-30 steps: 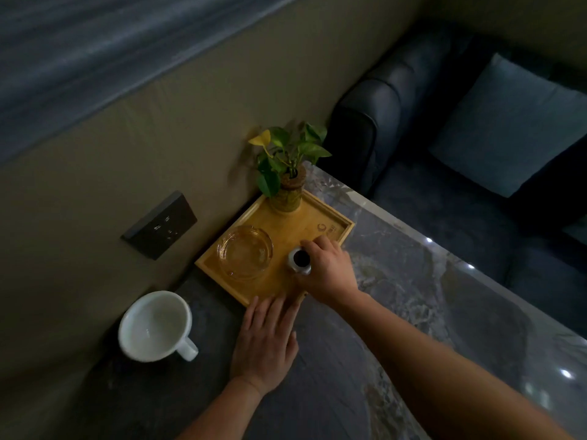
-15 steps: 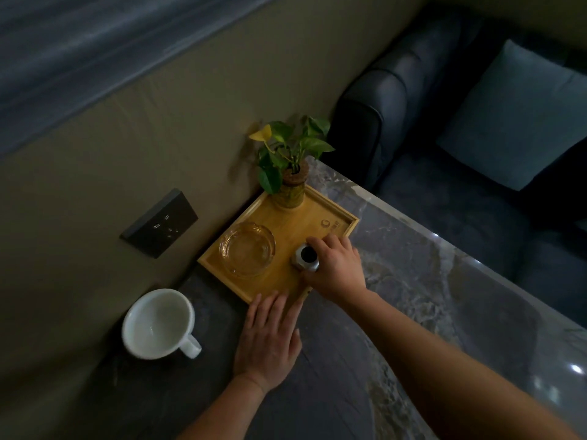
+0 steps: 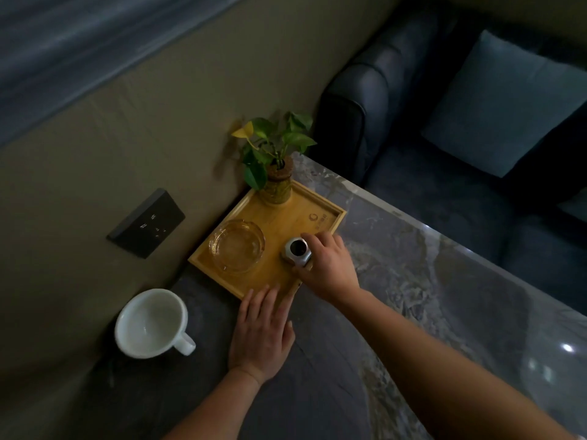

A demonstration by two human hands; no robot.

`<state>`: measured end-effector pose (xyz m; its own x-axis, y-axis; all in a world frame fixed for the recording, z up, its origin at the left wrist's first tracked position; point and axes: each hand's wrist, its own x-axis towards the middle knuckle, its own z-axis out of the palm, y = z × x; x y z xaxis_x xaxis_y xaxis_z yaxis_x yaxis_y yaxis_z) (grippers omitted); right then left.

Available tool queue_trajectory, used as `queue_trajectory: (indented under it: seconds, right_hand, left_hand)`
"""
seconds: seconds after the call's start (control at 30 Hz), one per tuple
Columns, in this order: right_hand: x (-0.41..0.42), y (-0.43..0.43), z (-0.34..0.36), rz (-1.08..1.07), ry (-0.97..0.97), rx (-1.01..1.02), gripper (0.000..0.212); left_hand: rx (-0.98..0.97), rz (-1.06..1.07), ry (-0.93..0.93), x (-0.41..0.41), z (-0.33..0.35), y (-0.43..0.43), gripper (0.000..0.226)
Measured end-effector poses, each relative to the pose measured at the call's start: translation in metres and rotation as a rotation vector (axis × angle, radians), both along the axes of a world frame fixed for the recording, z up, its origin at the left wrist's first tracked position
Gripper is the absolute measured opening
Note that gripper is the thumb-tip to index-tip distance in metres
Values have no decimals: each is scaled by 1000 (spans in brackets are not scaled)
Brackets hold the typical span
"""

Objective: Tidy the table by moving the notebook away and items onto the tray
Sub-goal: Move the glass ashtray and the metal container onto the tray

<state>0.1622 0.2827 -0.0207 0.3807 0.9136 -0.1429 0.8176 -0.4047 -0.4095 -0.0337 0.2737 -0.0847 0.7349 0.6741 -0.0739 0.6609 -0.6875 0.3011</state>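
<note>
A dim room, seen from above: an olive wall point(image 3: 133, 122) with a dark socket plate point(image 3: 146, 223), a dark sofa point(image 3: 444, 138) with a pale blue cushion point(image 3: 508, 103), and a grey marble table point(image 3: 428, 281) running along the wall.

At the table's far corner sits a square wooden tray point(image 3: 327, 214). On it stand a small potted plant point(image 3: 275, 160) at the back, a clear glass ashtray point(image 3: 236, 246) on the left, and a small silver container point(image 3: 297, 250) with a dark opening on the right. A white mug point(image 3: 151, 322) stands empty on the table, well apart from the tray. No notebook is in view.

The right hand point(image 3: 330, 268) is closed around the silver container, which appears to rest on the tray floor, though in this light it is hard to tell. The left hand point(image 3: 262, 328) lies flat and spread on the table, fingertips touching the tray's near edge.

Likely risks: the container stands near the tray's low rim, so a careless release could tip it over the edge. Pulling the right hand back could nudge the tray, and the glass ashtray could slide. The mug has yet to be moved, and its handle faces the left hand.
</note>
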Motion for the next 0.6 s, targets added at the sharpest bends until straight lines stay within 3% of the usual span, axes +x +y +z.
queue_trajectory:
  seconds: [0.17,0.4,0.6]
  right_hand:
    - [-2,-22,7,-95,53,95,52]
    - [6,-83,15,-244,51,95,55]
    - [11,-165,21,-409,68,84,51]
  left_hand:
    - [-4,-9,-10,0,3,0,64]
    - [44,-10,11,3,12,-2,61]
    - [63,-39,34,19,45,-21,73]
